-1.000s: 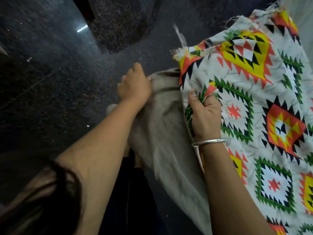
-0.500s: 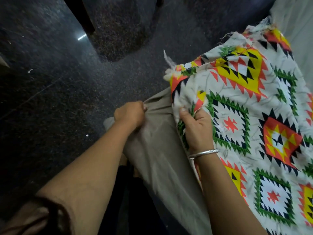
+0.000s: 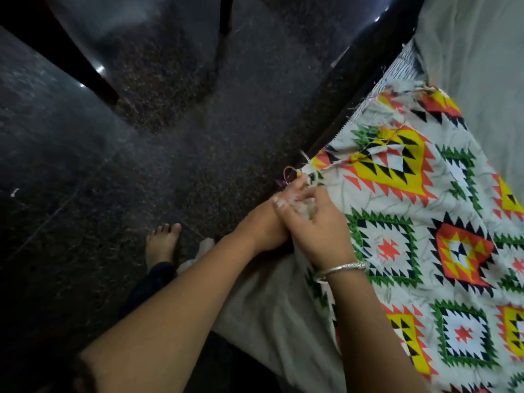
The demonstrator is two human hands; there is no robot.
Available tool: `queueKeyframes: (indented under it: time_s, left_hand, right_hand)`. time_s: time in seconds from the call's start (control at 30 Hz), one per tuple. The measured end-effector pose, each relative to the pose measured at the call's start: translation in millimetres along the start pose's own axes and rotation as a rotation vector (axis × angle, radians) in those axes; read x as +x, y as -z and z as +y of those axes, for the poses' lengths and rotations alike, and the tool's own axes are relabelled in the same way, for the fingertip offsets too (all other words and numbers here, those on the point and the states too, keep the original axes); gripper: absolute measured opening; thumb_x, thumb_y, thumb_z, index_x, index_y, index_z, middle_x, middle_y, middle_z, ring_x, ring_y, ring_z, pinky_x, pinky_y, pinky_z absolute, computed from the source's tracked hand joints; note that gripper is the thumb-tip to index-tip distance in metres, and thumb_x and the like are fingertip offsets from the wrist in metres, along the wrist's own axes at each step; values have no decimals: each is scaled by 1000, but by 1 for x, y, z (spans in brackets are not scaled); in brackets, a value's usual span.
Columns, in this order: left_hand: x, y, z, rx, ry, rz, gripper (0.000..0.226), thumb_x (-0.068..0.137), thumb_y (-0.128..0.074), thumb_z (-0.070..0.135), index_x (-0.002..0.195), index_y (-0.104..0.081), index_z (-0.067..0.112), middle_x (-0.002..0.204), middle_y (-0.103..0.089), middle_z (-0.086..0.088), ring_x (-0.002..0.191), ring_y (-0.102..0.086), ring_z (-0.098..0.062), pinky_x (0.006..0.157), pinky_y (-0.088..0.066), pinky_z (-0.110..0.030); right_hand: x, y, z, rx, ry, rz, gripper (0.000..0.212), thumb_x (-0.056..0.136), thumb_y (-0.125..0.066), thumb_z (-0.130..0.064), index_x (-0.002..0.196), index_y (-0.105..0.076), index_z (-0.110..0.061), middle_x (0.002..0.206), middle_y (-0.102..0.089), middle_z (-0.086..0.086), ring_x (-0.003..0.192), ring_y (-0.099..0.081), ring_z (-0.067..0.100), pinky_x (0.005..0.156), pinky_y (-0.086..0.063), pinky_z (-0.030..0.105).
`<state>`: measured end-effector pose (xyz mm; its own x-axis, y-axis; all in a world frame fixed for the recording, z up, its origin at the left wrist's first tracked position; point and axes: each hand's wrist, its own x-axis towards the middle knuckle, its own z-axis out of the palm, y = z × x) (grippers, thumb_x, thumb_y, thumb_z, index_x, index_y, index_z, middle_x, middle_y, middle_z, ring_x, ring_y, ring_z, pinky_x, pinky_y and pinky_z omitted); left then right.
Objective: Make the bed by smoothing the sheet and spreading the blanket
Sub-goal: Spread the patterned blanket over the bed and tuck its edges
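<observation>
At the edge of the bed (image 3: 365,80), above the dark speckled floor (image 3: 85,194), my two hands meet at the frayed corner of the patterned blanket (image 3: 425,222), which lies spread across the bed. My right hand (image 3: 317,228), with a silver bangle (image 3: 340,269) at the wrist, curls its fingers round the blanket's loose edge. My left hand (image 3: 263,231) touches it, fingers blurred and half hidden, so I cannot tell its grip. A beige sheet (image 3: 269,307) hangs beneath my wrists. My bare foot (image 3: 163,242) stands on the floor.
</observation>
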<state>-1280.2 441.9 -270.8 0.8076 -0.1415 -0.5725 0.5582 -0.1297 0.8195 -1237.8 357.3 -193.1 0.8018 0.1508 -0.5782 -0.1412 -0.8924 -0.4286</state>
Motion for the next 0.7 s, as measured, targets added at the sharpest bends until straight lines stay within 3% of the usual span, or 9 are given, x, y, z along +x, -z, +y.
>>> queueKeyframes:
  time_s: [0.13,0.23,0.33,0.4,0.47,0.53,0.6,0.63,0.7]
  left_hand:
    - [7,6,11,14,-163,-156,80,86,-48,-4,148,0,6,143,-38,-7,130,-39,-14,109,-27,-15]
    - [4,6,4,133,-212,-158,77,81,-39,19,148,-5,2,148,-35,-16,137,-35,-23,112,-30,-33]
    - [-4,0,0,166,-215,-127,75,78,-34,32,144,-25,-2,138,-48,-17,125,-47,-26,102,-40,-33]
    - [-8,-2,3,3,-68,-90,91,76,-40,46,150,0,10,137,-50,-9,122,-52,-24,101,-43,-38]
    - [-2,1,8,-225,46,-85,109,72,-54,50,147,18,21,139,-48,6,126,-50,-16,106,-40,-41]
    - [10,4,17,-339,84,-115,104,79,-66,27,149,10,15,140,-44,3,125,-47,-9,108,-38,-33]
    - [19,6,38,-392,15,-175,80,87,-55,-6,149,-7,7,131,-49,-2,113,-52,-3,98,-42,-16]
    - [22,7,48,-423,0,-194,72,86,-48,-13,146,-15,7,123,-52,-1,103,-57,-1,90,-44,-10]
    - [30,10,67,-596,57,-251,66,77,-45,-8,137,-30,15,109,-59,0,89,-62,-3,76,-48,-13]
  right_hand:
    - [21,2,-25,-174,-274,18,82,68,-67,-64,127,-37,-15,118,-58,15,110,-56,32,84,-42,34]
    - [27,8,-35,-279,-348,-25,48,80,-61,-52,96,-46,-9,106,-61,17,103,-57,34,72,-37,31]
    - [27,15,-37,-301,-338,-103,34,87,-59,-35,73,-42,-9,80,-53,9,92,-55,31,68,-33,27]
    - [27,19,-31,-242,-341,-78,31,87,-56,-24,63,-43,-9,65,-45,6,79,-52,30,64,-34,28]
    - [26,26,-20,-90,-322,24,24,84,-53,-12,62,-48,-4,63,-48,11,73,-52,32,61,-36,34]
    - [23,29,-11,68,-284,104,19,86,-50,-9,70,-52,0,68,-52,14,72,-52,32,64,-40,38]
    - [22,28,-7,175,-294,101,13,84,-58,-20,78,-53,-9,71,-53,6,72,-52,26,66,-40,35]
    - [23,27,-7,228,-331,92,20,78,-65,-27,84,-52,-13,74,-54,2,74,-53,23,67,-41,34]
    - [26,31,-8,378,-386,117,46,62,-69,-41,93,-48,-15,83,-56,1,80,-57,21,69,-46,34]
